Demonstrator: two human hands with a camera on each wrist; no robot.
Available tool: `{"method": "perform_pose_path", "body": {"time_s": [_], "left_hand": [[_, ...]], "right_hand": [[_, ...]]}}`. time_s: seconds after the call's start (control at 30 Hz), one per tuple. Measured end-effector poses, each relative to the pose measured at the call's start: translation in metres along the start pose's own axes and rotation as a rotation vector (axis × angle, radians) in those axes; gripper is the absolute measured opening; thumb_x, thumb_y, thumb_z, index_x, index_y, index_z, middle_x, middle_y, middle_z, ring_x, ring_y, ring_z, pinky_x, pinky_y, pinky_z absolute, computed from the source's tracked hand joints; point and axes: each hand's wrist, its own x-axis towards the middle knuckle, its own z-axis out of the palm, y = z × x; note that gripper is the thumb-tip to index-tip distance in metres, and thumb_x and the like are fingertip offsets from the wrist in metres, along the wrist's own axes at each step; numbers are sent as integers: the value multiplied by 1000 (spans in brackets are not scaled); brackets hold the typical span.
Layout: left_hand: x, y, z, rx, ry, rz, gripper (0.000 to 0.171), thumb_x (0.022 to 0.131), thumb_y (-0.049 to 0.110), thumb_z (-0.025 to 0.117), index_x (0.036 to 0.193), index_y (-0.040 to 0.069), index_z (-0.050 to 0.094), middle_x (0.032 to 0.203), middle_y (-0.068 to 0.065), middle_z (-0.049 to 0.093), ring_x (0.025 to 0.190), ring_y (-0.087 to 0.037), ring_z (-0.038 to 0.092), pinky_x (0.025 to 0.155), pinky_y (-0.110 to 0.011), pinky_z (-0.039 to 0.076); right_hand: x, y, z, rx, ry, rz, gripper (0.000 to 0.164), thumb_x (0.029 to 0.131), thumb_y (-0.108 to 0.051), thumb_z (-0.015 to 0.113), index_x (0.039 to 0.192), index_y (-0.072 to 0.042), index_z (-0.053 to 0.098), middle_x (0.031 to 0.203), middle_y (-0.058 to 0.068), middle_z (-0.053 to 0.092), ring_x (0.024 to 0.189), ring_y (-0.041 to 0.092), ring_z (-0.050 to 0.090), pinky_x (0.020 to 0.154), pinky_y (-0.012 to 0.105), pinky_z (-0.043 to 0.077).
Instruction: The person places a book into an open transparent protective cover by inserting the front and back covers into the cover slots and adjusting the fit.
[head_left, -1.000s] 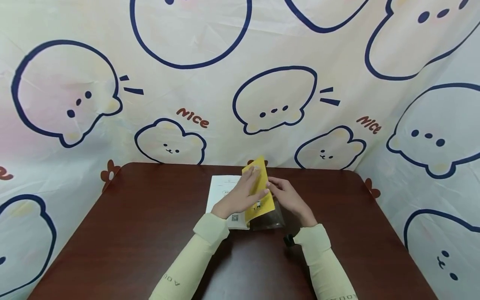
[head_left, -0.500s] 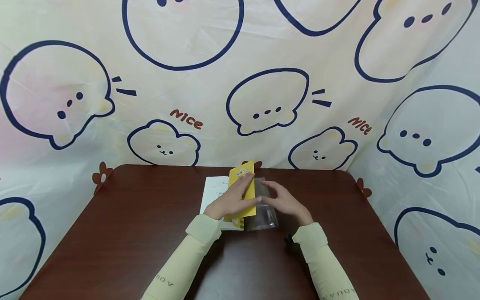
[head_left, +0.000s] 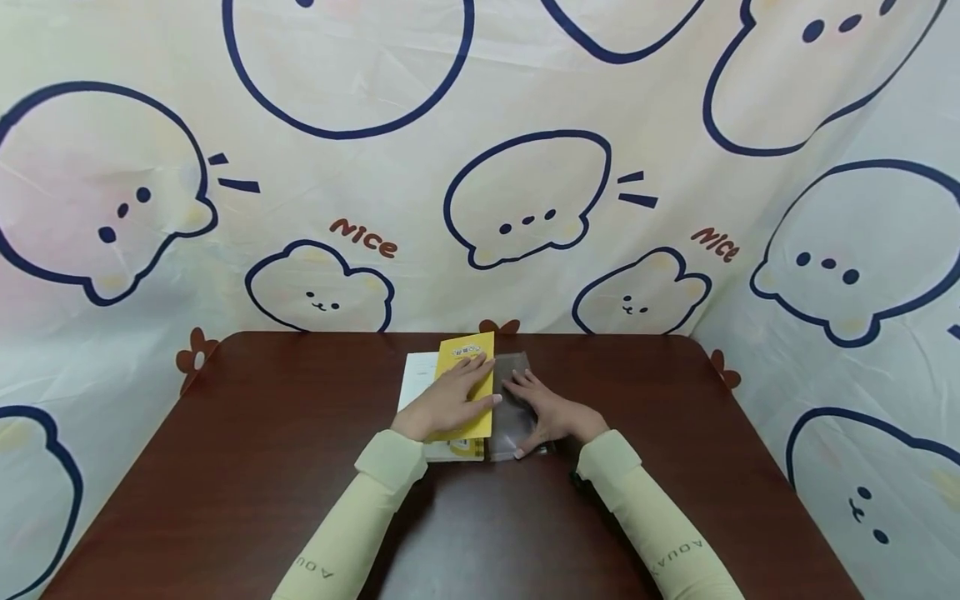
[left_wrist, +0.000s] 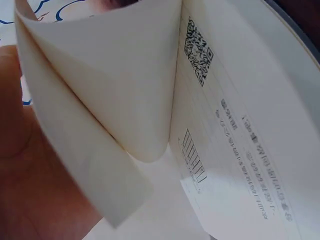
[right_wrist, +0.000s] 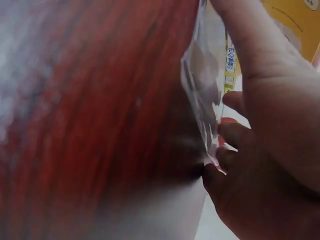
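Note:
A yellow-covered booklet lies over a white page on the table. My left hand rests flat across the yellow sheet, fingers pointing away. In the left wrist view, a curled white leaf stands up beside a page with a QR code and a barcode. Right of the yellow sheet lies a clear plastic cover. My right hand touches it with fingers and thumb spread apart. The right wrist view shows the fingertips right at the edge of the crinkled plastic.
Everything lies near the far side of a dark brown table. Behind it hangs a pale curtain with cartoon outlines, which also runs down both sides.
The yellow sheet has turned over leftward and lies flatter, with my left hand on it. My right hand has left the sheet's edge and come down spread on the plastic cover.

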Motion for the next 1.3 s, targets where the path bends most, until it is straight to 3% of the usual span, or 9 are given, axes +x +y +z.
{"method": "perform_pose_path", "body": {"time_s": [0.13, 0.27, 0.57, 0.73, 1.3], "left_hand": [[0, 0, -2, 67, 6, 44, 62, 108, 45, 42, 162, 16, 29, 170, -5, 21, 157, -29, 16, 125, -50, 20], [0, 2, -3, 141, -9, 41, 57, 110, 39, 41, 160, 14, 33, 168, -9, 24, 156, -34, 19, 123, -56, 21], [0, 3, 4, 294, -32, -87, 56, 108, 40, 47, 158, 15, 40, 167, -6, 28, 156, -33, 21, 123, -58, 20], [3, 3, 11, 364, -50, -127, 55, 107, 39, 49, 157, 15, 42, 167, -6, 30, 155, -32, 22, 123, -57, 20], [-6, 2, 9, 378, -36, -227, 54, 107, 38, 50, 154, 12, 46, 165, -9, 33, 154, -34, 24, 123, -58, 20]], "right_hand": [[1, 0, -1, -23, 0, 19, 120, 70, -42, 94, 163, -14, 24, 172, 9, 8, 158, 32, -3, 123, 55, 22], [2, 0, -3, -34, 1, 43, 118, 70, -40, 94, 163, -15, 25, 171, 8, 11, 159, 30, 0, 123, 54, 22], [1, -2, -4, -28, -4, 41, 112, 73, -37, 93, 162, -13, 28, 171, 11, 12, 158, 34, 3, 122, 56, 23], [1, -3, -4, -26, -9, 29, 112, 74, -36, 93, 162, -11, 28, 171, 13, 12, 158, 35, 3, 122, 56, 23], [0, -4, -2, -14, -8, 38, 113, 74, -36, 93, 163, -12, 26, 171, 11, 10, 158, 33, 4, 121, 52, 27]]}}
